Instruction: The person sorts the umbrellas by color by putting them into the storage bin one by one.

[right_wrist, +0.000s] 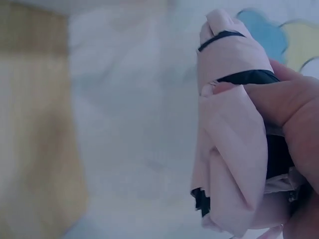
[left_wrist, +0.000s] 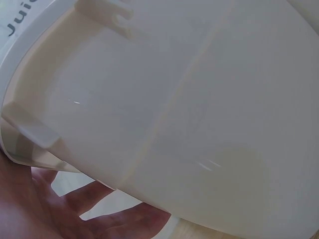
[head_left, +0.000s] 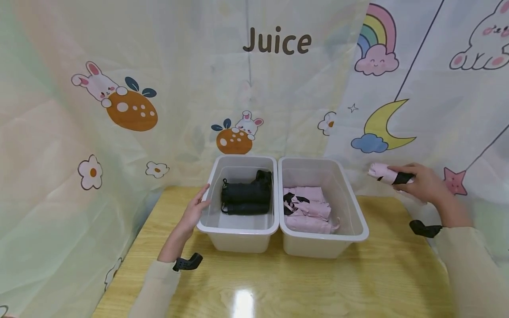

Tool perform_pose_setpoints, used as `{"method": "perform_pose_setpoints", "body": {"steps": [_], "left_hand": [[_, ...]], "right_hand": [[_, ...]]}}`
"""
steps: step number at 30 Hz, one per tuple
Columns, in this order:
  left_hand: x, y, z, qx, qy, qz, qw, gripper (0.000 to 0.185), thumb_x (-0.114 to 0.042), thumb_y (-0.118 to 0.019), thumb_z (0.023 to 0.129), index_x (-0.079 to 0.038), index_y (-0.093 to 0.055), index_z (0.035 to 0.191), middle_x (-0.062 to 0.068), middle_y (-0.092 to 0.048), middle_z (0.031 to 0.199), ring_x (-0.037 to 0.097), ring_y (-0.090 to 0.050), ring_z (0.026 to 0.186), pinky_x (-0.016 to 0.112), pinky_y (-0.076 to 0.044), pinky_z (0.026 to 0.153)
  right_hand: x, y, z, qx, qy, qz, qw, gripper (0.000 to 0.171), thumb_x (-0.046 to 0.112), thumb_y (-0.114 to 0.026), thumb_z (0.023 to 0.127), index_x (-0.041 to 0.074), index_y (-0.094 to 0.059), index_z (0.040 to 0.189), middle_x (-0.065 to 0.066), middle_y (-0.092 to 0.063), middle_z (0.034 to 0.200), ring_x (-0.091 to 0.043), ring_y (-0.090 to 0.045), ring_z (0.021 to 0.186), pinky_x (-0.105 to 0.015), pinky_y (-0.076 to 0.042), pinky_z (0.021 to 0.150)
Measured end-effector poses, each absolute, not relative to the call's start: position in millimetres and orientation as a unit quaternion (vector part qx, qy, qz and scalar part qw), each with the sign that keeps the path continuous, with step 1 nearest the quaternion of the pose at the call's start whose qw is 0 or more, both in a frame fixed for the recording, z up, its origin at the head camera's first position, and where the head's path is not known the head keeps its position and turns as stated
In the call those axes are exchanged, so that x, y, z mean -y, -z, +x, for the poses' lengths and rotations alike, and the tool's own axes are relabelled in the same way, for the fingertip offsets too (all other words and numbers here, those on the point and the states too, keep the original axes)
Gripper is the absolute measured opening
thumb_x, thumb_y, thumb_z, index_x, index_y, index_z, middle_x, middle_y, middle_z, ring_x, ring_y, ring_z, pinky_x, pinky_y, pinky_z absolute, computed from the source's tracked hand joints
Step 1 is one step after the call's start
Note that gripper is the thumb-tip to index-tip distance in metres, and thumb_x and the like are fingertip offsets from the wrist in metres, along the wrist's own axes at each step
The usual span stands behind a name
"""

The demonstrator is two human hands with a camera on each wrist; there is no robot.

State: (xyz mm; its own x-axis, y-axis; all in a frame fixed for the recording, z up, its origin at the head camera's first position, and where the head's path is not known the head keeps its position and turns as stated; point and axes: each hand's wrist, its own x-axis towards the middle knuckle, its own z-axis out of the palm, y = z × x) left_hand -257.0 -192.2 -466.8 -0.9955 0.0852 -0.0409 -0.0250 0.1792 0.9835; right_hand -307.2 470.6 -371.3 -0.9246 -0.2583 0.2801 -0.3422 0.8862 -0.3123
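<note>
a wooden table [head_left: 358, 282] fills the lower frame, while a cartoon curtain [head_left: 119, 88] with rabbits, a rainbow, a moon and the word juice covers the upper frame.

Two bins stand side by side, rims touching, at the back of the bench [head_left: 278, 282]. Left bin [head_left: 238, 229]: black umbrellas [head_left: 247, 196] fill its rear; its near floor is bare. Right bin [head_left: 350, 207]: pink umbrellas [head_left: 308, 211] crowd its left; room remains along its right wall. In front of both bins the bench lies open to you; the curtain [head_left: 437, 110] closes off behind.
</note>
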Motion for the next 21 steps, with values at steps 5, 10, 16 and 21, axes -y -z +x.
{"method": "perform_pose_setpoints", "body": {"steps": [5, 10, 16, 21], "left_hand": [[193, 464, -259, -0.765, -0.642, 0.029, 0.043, 0.057, -0.024, -0.042, 0.105, -0.029, -0.020, 0.157, 0.009, -0.011, 0.161, 0.040, -0.028, 0.137, 0.057, -0.033, 0.102], [192, 464, -258, -0.761, -0.647, 0.032, 0.046, 0.056, -0.022, -0.041, 0.105, -0.026, -0.020, 0.157, 0.008, -0.012, 0.161, 0.037, -0.026, 0.138, 0.057, -0.030, 0.103], [191, 464, -257, -0.759, -0.649, 0.026, 0.045, 0.057, -0.021, -0.042, 0.104, -0.027, -0.021, 0.157, 0.007, -0.011, 0.161, 0.038, -0.026, 0.138, 0.060, -0.029, 0.103], [191, 465, -257, -0.755, -0.654, 0.024, 0.046, 0.057, -0.021, -0.043, 0.104, -0.026, -0.022, 0.156, 0.009, -0.012, 0.161, 0.039, -0.028, 0.137, 0.061, -0.029, 0.104]], "right_hand": [[-442, 340, -307, 0.957, -0.190, 0.179, 0.123, 0.060, 0.006, -0.084, 0.074, 0.006, -0.062, 0.131, -0.028, -0.055, 0.119, -0.045, -0.052, 0.099, -0.054, -0.045, 0.072], [-412, 324, -313, 0.952, -0.184, 0.207, 0.130, 0.061, 0.011, -0.088, 0.071, 0.009, -0.066, 0.127, -0.022, -0.060, 0.113, -0.035, -0.054, 0.094, -0.047, -0.045, 0.070], [-380, 315, -323, 0.944, -0.212, 0.222, 0.119, 0.060, 0.016, -0.089, 0.070, 0.012, -0.068, 0.125, -0.017, -0.063, 0.115, -0.027, -0.051, 0.096, -0.041, -0.045, 0.071], [-359, 319, -334, 0.938, -0.230, 0.241, 0.097, 0.058, 0.014, -0.089, 0.070, 0.013, -0.069, 0.125, -0.013, -0.063, 0.114, -0.024, -0.051, 0.094, -0.038, -0.046, 0.070]]}}
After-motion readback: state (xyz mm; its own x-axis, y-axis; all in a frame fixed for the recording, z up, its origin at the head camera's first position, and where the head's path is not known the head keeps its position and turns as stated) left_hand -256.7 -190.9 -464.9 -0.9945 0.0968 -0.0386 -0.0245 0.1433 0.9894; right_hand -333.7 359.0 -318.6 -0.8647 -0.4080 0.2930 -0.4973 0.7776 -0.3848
